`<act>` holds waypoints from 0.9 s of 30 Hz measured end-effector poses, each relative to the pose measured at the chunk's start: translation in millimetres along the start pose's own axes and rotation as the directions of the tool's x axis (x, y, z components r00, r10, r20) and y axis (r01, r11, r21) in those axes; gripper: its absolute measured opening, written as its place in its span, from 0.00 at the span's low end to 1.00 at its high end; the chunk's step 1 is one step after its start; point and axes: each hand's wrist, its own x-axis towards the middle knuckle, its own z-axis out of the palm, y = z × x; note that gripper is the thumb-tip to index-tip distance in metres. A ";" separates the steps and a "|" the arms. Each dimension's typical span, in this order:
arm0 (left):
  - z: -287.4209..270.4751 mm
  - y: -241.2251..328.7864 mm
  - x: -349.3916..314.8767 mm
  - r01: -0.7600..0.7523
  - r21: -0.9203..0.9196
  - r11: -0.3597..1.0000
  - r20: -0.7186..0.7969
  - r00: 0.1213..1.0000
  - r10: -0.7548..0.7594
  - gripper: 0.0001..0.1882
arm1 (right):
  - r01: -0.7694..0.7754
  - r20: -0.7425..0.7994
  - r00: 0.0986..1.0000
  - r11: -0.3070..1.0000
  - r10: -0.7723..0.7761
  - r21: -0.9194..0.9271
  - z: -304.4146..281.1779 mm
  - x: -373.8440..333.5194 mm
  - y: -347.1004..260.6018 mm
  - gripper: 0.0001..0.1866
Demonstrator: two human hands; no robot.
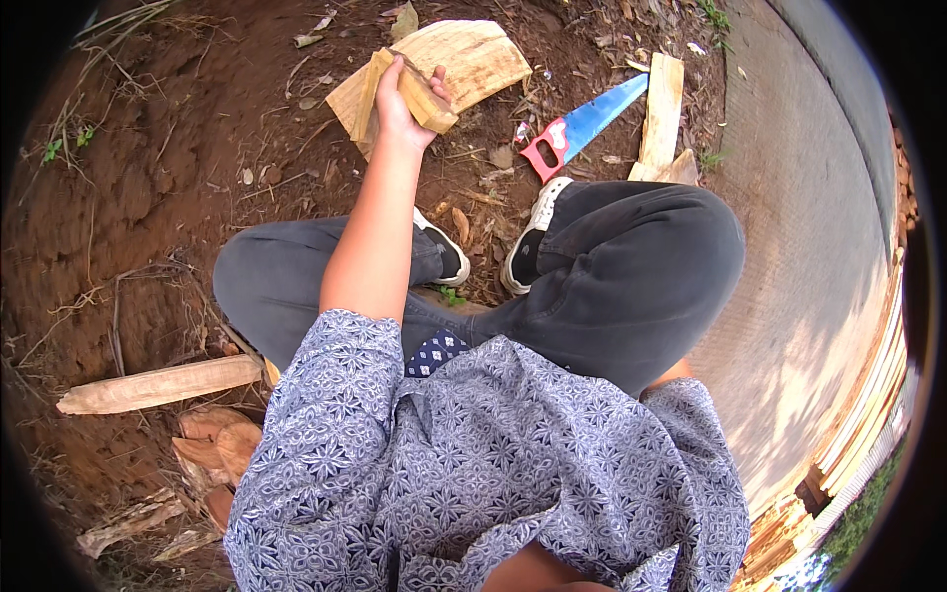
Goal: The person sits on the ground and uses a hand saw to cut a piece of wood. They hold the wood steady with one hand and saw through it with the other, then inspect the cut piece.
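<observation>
My left hand [402, 111] reaches forward past my feet, its fingers wrapped round a small, thick block of yellowish wood [434, 111]. Behind that block lies a broad, pale wooden slab [478, 54] with a curved edge, resting on the soil. Another piece of wood [369, 89] shows at the left side of the hand; whether it is joined to the block I cannot tell. To the right of these, a handsaw [597, 113] with a blue blade and a red handle lies on the ground, apart from the hand. My right hand is hidden; only a bit of that arm shows beside my right knee.
A narrow board [663, 109] lies beside the saw's tip. At the left are a long split stick [163, 383] and several wood offcuts [217, 444]. A paved strip [789, 247] runs down the right, with stacked timber [868, 395] beyond. Dry leaves and twigs litter the soil.
</observation>
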 end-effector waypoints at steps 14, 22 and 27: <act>80.9 -26.7 -52.1 -0.520 0.514 0.683 0.390 0.850 0.354 0.27 | 0.923 -0.002 0.366 0.364 -0.930 -0.126 134.7 -220.6 -270.6 0.22; 125.7 -61.9 -90.4 -0.734 0.559 0.385 0.727 0.657 0.197 0.33 | 0.797 0.663 0.447 0.604 -0.601 0.010 379.1 -250.6 -251.7 0.34; 56.9 21.8 -54.7 -0.232 0.969 -0.081 0.243 0.957 0.159 0.42 | 0.654 0.591 0.700 0.692 -0.401 -0.305 396.3 -201.4 -219.0 0.34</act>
